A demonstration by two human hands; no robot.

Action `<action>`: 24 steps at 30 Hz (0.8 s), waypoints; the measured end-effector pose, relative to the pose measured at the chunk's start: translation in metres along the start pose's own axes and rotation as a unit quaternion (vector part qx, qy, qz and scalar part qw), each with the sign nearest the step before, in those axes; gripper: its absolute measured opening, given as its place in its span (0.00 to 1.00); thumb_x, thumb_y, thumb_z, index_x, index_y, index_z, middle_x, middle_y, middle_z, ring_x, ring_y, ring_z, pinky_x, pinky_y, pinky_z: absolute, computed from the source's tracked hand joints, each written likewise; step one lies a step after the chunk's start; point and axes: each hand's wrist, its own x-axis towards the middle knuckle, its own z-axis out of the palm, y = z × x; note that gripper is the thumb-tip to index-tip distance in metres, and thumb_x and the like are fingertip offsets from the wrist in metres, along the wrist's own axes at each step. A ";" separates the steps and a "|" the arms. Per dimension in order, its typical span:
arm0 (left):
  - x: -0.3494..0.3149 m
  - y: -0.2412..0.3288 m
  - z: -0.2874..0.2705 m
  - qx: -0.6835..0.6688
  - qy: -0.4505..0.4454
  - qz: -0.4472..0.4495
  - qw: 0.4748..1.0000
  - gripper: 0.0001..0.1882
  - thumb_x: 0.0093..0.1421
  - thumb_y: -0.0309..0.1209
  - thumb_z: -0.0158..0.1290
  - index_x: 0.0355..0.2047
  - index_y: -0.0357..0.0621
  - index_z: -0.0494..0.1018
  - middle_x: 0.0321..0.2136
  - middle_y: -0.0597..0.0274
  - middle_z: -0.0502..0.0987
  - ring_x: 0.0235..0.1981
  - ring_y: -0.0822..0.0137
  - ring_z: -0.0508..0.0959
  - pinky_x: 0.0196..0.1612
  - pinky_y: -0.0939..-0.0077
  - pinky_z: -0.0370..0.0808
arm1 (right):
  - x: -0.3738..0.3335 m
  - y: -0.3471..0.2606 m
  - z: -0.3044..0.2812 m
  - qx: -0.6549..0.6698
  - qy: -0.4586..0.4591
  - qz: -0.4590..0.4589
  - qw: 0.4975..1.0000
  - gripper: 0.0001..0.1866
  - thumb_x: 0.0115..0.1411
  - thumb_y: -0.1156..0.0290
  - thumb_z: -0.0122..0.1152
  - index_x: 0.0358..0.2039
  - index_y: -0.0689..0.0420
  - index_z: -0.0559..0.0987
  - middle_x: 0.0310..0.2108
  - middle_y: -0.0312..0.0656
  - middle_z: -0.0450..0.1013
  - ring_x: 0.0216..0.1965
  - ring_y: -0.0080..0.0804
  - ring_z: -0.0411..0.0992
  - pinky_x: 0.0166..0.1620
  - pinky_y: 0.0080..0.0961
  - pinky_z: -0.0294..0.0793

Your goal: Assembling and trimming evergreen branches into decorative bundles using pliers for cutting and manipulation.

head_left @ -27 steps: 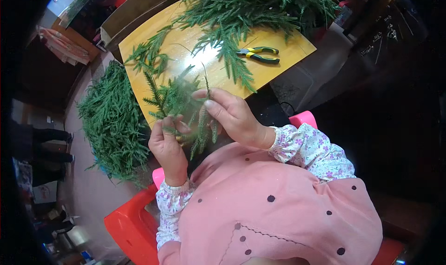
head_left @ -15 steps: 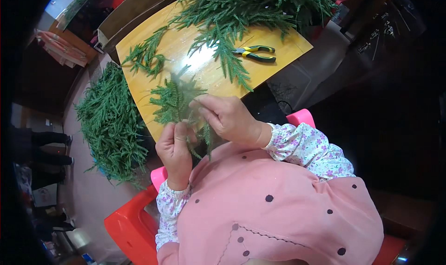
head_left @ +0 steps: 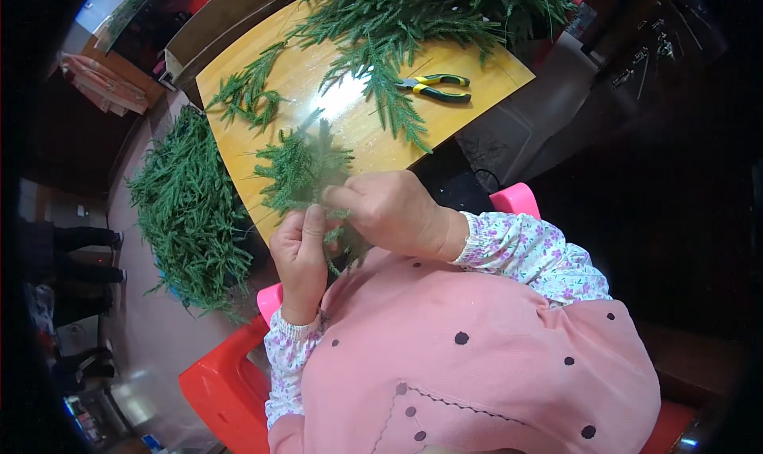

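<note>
Over the near edge of the wooden table, a green needle-leaved sprig [head_left: 290, 168], like artificial pine, is between my two hands. My left hand [head_left: 300, 251] pinches its stem, thumb on top. Against the sprig, my right hand [head_left: 389, 211] is closed, thumb and fingers pressed together at the stem beside the left fingertips; its upper leaves are smeared by motion. Some leaves hang below my fingers. Pliers [head_left: 439, 88] with yellow and black handles lie on the table past my right hand, touching or close to a green branch [head_left: 389, 96].
A big heap of green branches [head_left: 429, 13] covers the far part of the table [head_left: 230, 148]. Loose sprigs [head_left: 250, 92] lie at its left. Another heap [head_left: 191, 207] stands on the floor to the left. A red chair [head_left: 226, 386] is under me.
My right hand has come down and turned, closing in on my left fingertips at the stem. The sprig's blurred top has shifted. My left hand has hardly moved.
</note>
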 end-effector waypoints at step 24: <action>0.011 -0.035 -0.017 -0.109 -0.077 -0.020 0.991 0.16 0.67 0.36 0.43 0.26 0.41 0.72 0.16 0.70 0.69 0.14 0.81 0.64 0.17 0.86 0.58 | -0.001 0.005 0.042 -0.080 0.170 -0.159 0.969 0.11 0.45 0.69 0.59 0.30 0.59 0.73 0.30 0.41 0.70 0.34 0.39 0.72 0.41 0.33 0.73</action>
